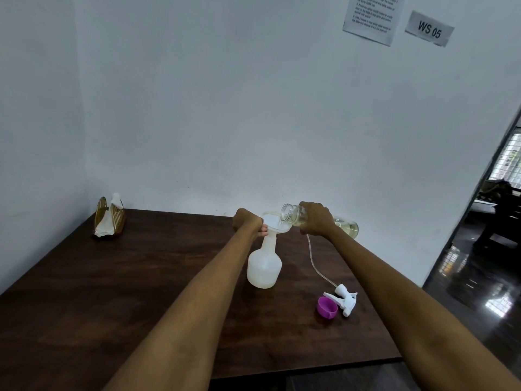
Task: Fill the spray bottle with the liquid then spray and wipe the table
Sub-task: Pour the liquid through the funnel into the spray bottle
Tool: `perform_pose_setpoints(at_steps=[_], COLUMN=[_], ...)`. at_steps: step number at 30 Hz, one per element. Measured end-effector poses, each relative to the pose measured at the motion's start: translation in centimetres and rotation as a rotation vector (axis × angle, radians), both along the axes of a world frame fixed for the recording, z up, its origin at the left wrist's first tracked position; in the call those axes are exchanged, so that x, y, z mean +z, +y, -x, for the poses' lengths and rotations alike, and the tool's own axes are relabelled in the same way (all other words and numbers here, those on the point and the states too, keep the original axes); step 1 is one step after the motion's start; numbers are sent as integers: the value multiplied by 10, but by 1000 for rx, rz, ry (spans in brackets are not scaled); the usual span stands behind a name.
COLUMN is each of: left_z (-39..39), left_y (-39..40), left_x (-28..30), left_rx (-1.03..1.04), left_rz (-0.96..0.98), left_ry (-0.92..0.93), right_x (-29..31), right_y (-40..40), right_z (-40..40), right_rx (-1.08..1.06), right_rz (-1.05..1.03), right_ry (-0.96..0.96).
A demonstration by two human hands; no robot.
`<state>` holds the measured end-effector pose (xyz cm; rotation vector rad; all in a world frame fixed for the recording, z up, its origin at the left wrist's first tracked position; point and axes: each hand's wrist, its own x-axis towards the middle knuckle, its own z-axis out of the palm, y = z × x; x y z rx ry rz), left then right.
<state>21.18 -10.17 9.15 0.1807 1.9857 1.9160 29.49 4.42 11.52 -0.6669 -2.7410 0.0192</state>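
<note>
1. Purple plastic cap [327, 307] lies on the dark wooden table [112, 292], right of the translucent white spray bottle [264, 263], touching the white trigger sprayer head [344, 300].
2. Left hand [248, 221] grips the white funnel [277, 222] seated in that bottle's neck.
3. Right hand [317, 218], fingers wrapped, tilts a clear bottle of yellowish liquid [346, 225] over the funnel.
4. Far left of the spray bottle stands a wooden napkin holder [110, 218].

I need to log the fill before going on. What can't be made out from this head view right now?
- Fill level in the spray bottle: its cloudy wall blurs it.
- Left hand fingers at the funnel: mostly hidden behind the hand.
- Middle of the clear bottle: covered by the right hand.
- Instruction sheet: cut off by the top edge, print too small.
</note>
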Motion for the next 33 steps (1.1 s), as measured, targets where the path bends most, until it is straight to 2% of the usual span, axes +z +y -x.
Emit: perform_pose_setpoints(at_steps=[33], left_z=[0], left_y=[3], left_x=[1], left_rx=[-30], left_rz=[-14], left_ry=[-15], right_x=[-1], right_y=[0], right_z=[1], right_rx=[18], right_rz=[-4], right_ry=[22])
